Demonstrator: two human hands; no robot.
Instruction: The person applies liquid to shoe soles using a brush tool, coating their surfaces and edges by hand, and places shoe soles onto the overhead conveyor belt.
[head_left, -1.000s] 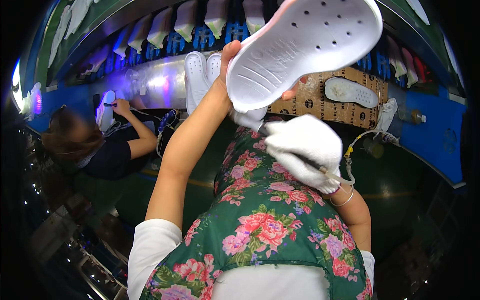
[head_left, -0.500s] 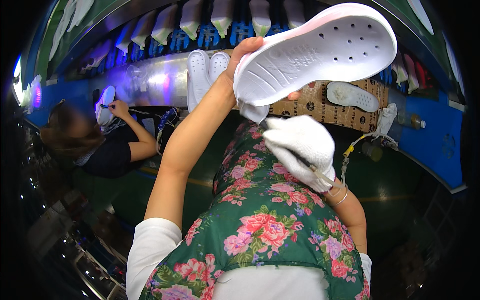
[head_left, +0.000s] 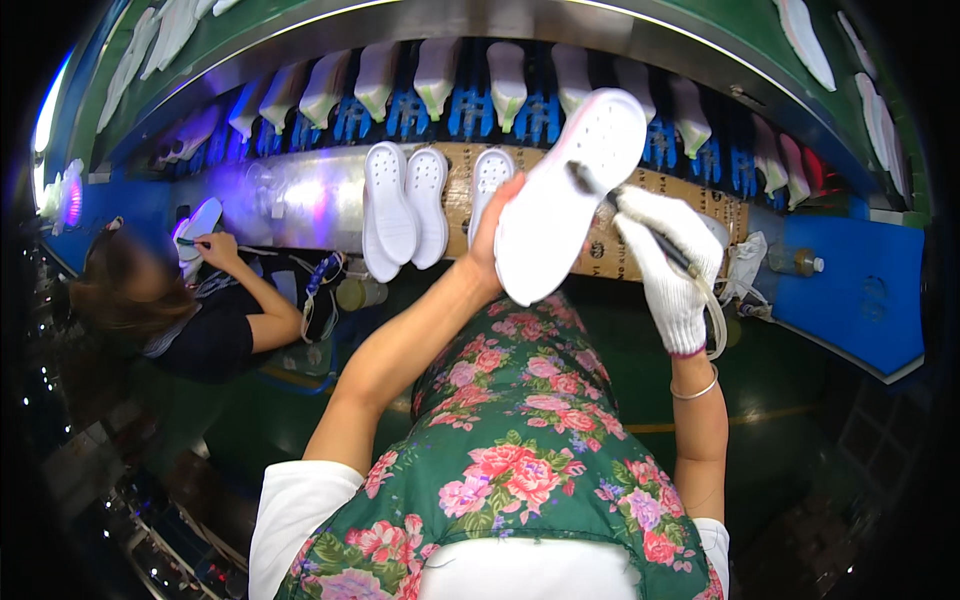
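My bare left hand (head_left: 487, 240) grips a white shoe sole (head_left: 548, 225) by its left edge, holding it tilted above the bench's near edge. Small holes dot the sole's wide end, which points up and to the right. In a white knit glove, my right hand (head_left: 678, 265) is closed around a slim brush (head_left: 672, 252) with a pale tube trailing from its handle. The brush's dark, blurred tip touches or hovers just over the sole's upper part. Left of my left hand lie several more white soles (head_left: 427, 205), and a single sole (head_left: 491, 178) is partly covered by that hand.
Shoes (head_left: 437, 75) line the far side on blue holders (head_left: 470, 113). Brown cardboard (head_left: 456, 205) covers part of the metal bench (head_left: 318, 205). To the right are a white cloth (head_left: 744, 265) and a bottle (head_left: 798, 262). A person (head_left: 215, 300) works at left with another sole.
The sole has moved lower and farther from my head, turning more upright. My gloved right hand has shifted up and right, bringing the brush from the narrow end to the holed end.
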